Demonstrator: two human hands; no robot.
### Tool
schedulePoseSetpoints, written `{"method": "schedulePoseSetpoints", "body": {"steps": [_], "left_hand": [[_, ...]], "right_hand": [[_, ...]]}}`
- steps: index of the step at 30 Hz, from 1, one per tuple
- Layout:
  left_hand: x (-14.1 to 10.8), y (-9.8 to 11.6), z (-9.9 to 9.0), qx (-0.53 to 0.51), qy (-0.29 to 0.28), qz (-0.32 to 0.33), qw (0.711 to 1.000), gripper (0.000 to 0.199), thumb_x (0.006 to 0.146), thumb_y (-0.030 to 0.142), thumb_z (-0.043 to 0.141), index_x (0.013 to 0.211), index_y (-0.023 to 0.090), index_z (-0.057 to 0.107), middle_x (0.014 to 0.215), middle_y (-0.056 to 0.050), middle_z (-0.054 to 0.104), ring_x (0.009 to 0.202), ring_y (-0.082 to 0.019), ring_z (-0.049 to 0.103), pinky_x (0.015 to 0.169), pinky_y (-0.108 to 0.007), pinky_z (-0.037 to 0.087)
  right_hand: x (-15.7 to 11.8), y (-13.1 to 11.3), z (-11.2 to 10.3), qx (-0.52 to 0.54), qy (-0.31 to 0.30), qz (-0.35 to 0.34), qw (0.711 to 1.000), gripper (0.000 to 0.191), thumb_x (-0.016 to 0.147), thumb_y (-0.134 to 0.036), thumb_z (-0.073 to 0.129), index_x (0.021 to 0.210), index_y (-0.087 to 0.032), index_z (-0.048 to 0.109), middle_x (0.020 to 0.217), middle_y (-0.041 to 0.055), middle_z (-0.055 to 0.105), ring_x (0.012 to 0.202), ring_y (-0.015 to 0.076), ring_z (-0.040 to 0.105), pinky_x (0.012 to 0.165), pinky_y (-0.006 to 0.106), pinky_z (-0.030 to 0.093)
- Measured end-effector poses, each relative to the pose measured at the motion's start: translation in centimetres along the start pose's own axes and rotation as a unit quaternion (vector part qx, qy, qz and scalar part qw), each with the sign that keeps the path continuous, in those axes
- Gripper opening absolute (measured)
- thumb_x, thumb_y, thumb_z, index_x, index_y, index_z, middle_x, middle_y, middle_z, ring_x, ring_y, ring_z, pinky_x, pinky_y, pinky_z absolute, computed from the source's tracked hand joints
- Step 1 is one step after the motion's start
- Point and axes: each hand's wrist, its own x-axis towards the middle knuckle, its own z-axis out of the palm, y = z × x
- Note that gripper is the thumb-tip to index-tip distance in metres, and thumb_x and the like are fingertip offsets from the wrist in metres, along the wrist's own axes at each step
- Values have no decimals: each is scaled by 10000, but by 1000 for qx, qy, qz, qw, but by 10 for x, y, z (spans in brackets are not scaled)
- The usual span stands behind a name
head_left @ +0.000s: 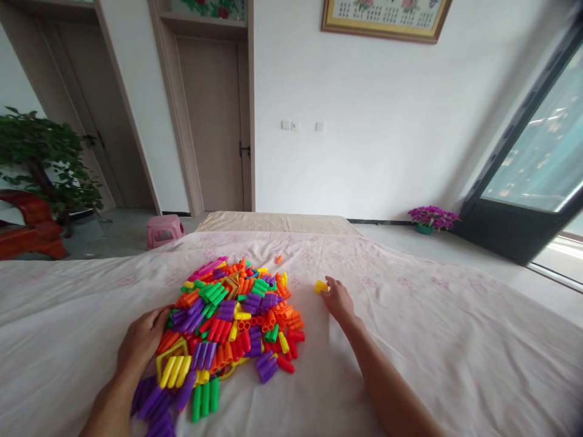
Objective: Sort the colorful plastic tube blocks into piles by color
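Observation:
A heap of plastic tube-shaped building pieces in purple, orange, green, red and yellow lies on the bedsheet. My left hand rests against the heap's left side, fingers stretched toward the pieces and their tips partly hidden. To the right of the heap, my right hand pinches a small yellow building piece between thumb and fingers, just over the sheet. Yellow pieces joined in a row and a green row lie at the heap's near edge.
A pale floral sheet covers the wide surface under the heap. One orange piece lies apart behind it. Beyond stand a pink stool, a leafy plant, purple flowers and a closed door.

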Motion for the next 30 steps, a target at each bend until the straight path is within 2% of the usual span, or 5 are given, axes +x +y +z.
{"method": "schedulePoseSetpoints", "body": {"steps": [6,12,15,21,30], "left_hand": [[1,3,0,-9,0,5,1000,494,905,520,417,1117,218,746,1207,-86,757,1171,-261,665,1027,-331,472],[3,6,0,-15,-9,0,1000,477,913,513,417,1137,240,738,1236,-86,746,1205,-268,647,1057,-361,448],[6,7,1,-10,-6,-9,1000,483,913,514,412,1150,244,734,1243,-84,744,1198,-274,652,1043,-359,458],[9,11,3,-4,-12,-16,1000,512,922,518,378,1168,237,728,1232,-87,749,1184,-274,663,1015,-359,473],[10,15,1,-13,-22,-39,999,521,921,541,368,1144,245,735,1197,-74,760,1150,-273,677,999,-354,481]], "right_hand": [[17,11,14,-66,3,-121,990,417,911,-228,512,1289,-271,683,1322,60,644,1185,273,531,997,370,420],[40,17,11,-80,68,-68,992,447,879,-154,505,1268,-257,699,1347,85,632,1221,300,521,1015,428,395],[34,-2,17,-52,103,-105,988,470,875,-132,508,1295,-255,676,1387,93,610,1277,303,498,1041,454,389],[18,-56,57,99,-25,-252,962,591,841,-135,529,1427,-208,552,1352,94,644,1229,239,578,1056,400,441],[25,-67,70,197,2,-181,964,354,820,-244,589,1157,-203,686,1018,47,728,897,187,658,816,311,515]]}}
